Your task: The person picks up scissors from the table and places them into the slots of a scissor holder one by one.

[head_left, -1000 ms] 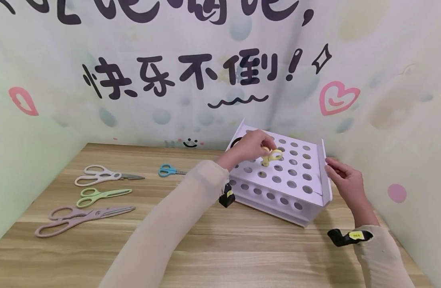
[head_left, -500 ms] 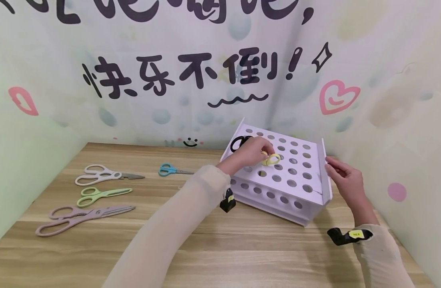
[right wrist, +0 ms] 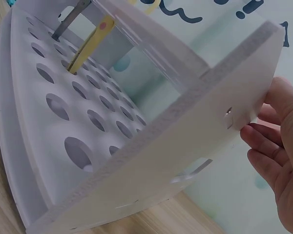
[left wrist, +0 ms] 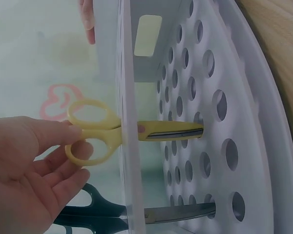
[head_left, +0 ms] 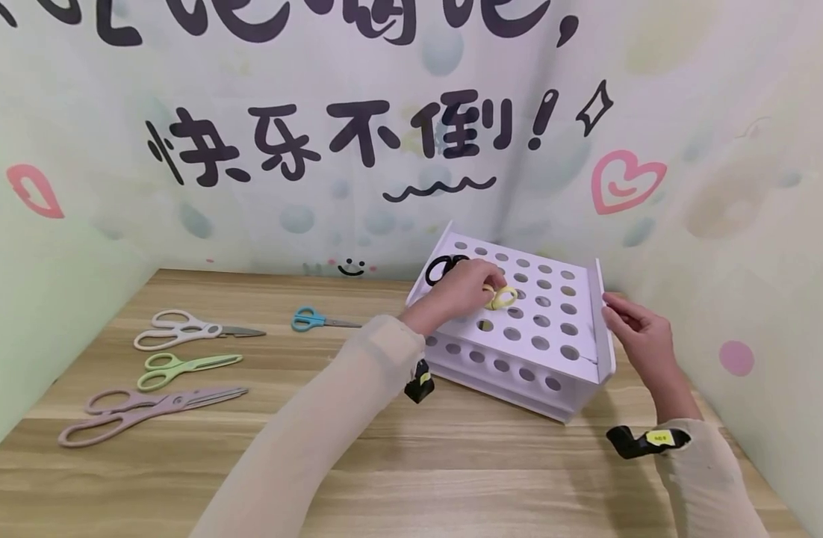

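Note:
My left hand point(left wrist: 29, 165) pinches the handle loops of yellow scissors point(left wrist: 97, 131) between thumb and fingers. They stand point down through the top plate of a white rack point(head_left: 559, 351) with rows of round holes, their tip at a hole in the lower plate. Beside them, black-handled scissors point(left wrist: 100, 214) stand in the rack, also through both plates. My right hand point(right wrist: 283, 151) holds the edge of the rack's right side panel point(right wrist: 219, 117), with fingers on its outer face. In the head view the left hand point(head_left: 461, 291) partly covers both pairs' handles.
On the wooden table point(head_left: 384, 478), left of the rack, lie white-handled scissors point(head_left: 183, 329), green scissors point(head_left: 183, 368), mauve-handled scissors point(head_left: 143, 411) and small blue-handled scissors point(head_left: 308, 320). A printed cloth point(head_left: 284, 217) hangs close behind the rack.
My left hand has lowered the yellow scissors into the rack; their handles now sit close over the top plate. My right hand keeps its place at the side panel. The view has shifted slightly.

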Tool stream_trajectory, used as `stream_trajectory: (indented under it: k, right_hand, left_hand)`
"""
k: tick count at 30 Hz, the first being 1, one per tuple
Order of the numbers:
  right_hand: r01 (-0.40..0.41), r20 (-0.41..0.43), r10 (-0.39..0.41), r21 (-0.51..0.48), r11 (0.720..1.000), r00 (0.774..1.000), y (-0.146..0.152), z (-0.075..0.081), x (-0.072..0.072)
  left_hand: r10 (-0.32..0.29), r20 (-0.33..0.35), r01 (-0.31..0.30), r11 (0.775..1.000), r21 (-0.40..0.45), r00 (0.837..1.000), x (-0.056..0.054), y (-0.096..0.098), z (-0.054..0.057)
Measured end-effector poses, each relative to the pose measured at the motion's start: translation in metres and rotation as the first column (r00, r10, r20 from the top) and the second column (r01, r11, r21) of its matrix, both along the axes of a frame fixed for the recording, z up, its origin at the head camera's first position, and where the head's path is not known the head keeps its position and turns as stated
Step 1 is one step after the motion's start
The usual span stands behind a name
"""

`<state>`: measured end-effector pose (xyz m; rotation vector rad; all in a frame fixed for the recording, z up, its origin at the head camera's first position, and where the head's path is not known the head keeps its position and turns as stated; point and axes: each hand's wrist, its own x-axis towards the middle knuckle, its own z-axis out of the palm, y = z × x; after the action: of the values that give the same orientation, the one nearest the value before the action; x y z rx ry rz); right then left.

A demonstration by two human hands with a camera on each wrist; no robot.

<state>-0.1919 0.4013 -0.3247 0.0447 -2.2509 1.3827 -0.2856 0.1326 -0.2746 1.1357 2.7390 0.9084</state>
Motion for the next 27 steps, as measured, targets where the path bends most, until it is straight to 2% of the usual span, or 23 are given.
stream_trajectory:
  k: [7,14,17,21,27]
  right_hand:
    - [-0.017,-0.013,0.017,-0.016,1.000,1.000,-0.012,0.008,0.003]
    - [0.004,0.007,-0.004,0.000,1.000,1.000,-0.001,-0.005,-0.005]
    - [0.022,0.008,-0.022,0.015,1.000,1.000,0.003,-0.009,-0.006]
    - [0.037,0.000,-0.037,0.028,0.999,0.999,0.005,-0.010,-0.005]
    - [0.036,-0.004,-0.036,0.028,0.999,0.999,0.005,-0.009,-0.003]
  left_hand:
    - [-0.022,-0.016,0.022,0.999,0.023,1.000,0.000,-0.008,0.003]
    - [-0.031,-0.060,0.032,0.999,0.014,0.998,0.006,-0.019,0.008]
    - [-0.065,-0.046,0.068,0.995,0.073,0.997,0.010,-0.027,0.011]
    - [-0.121,0.000,0.118,0.973,0.197,0.993,0.015,-0.039,0.014]
    - [-0.138,0.067,0.106,0.930,0.351,0.988,0.022,-0.061,0.014]
